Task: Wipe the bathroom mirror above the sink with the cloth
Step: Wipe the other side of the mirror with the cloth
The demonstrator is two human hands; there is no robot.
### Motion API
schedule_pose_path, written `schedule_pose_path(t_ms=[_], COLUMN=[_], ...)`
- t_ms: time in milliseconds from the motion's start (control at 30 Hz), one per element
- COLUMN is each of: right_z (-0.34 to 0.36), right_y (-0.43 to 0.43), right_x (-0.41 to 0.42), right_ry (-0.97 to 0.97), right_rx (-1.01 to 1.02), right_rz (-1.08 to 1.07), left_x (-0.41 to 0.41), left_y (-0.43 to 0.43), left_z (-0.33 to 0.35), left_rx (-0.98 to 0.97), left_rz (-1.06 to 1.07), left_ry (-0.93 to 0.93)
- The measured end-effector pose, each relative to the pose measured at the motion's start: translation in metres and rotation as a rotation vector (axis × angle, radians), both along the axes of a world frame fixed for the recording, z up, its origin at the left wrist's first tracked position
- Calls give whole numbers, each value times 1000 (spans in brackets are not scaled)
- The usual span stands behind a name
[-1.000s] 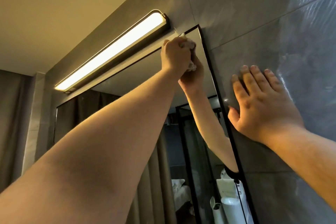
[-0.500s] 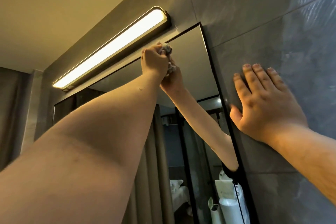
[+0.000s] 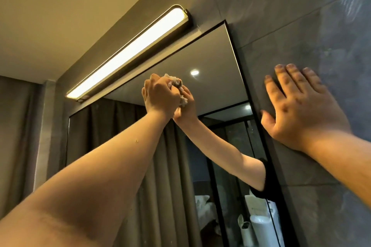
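The black-framed mirror [image 3: 212, 54] fills the wall ahead, seen from below. My left hand [image 3: 160, 95] grips a crumpled pale cloth [image 3: 177, 82] and presses it against the glass below the mirror's top edge, left of the right frame. Most of the cloth is hidden inside my fist; its reflection meets it on the glass. My right hand [image 3: 301, 110] lies flat with spread fingers on the grey wall tile just right of the mirror frame, holding nothing.
A lit bar lamp [image 3: 128, 52] is mounted directly above the mirror's top edge. Grey tiles [image 3: 301, 16] cover the wall to the right. The mirror reflects curtains, a glass shower partition and white items lower down.
My left hand with the cloth has slid from the mirror's top right corner leftward and then downward along the glass. My right hand has stayed flat on the tile.
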State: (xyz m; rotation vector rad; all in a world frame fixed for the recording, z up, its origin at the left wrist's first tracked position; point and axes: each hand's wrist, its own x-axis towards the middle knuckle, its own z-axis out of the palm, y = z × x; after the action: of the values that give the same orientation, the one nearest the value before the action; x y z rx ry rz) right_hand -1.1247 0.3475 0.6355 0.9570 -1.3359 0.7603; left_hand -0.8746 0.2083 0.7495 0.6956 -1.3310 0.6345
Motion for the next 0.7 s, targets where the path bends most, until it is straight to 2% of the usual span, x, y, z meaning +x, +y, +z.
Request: schedule_pose_path(t_ms=[200,433,700], right_z=[1,2,1], right_y=[-2,-7,-7], right_x=[0,-2,-3], right_ry=[-2,9,21], right_rx=[-15,-41,-44], right_rz=[30,58,49], left_x=[24,63,73], left_y=[-31,-66,-80], left_z=[-58,-140,-114], left_rx=[25,120,142], left_rz=[-103,-102,-190], left_ry=[50,188,185])
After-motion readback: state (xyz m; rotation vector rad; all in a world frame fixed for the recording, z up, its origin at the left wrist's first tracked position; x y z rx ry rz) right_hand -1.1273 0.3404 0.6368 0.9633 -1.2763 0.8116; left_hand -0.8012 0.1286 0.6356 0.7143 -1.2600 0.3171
